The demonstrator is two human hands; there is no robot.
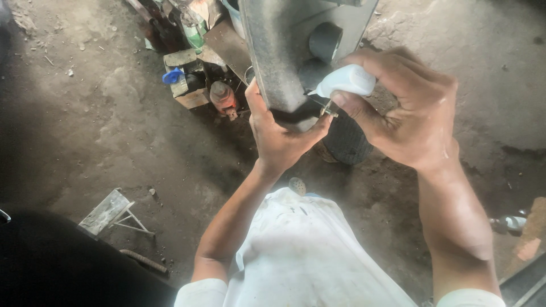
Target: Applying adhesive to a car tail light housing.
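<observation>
1. The floor (114, 125) is bare packed earth, grey-brown, uneven and dusty, with small stones and scraps scattered at the upper left.
2. A small metal stand (114, 213) lies tipped on the ground at the lower left, with a rusty rod (143, 260) just beside it.
3. Clutter sits at the top: a wooden box (190, 96) and a blue cap (172, 75).
4. Light is dim and soft, with deep shadow along the left edge.

The squeeze bottle (348, 79) is white, the metal panel (272, 51) dull grey. A blue cap (172, 75) shows on the brown dirt floor (102, 125).
</observation>
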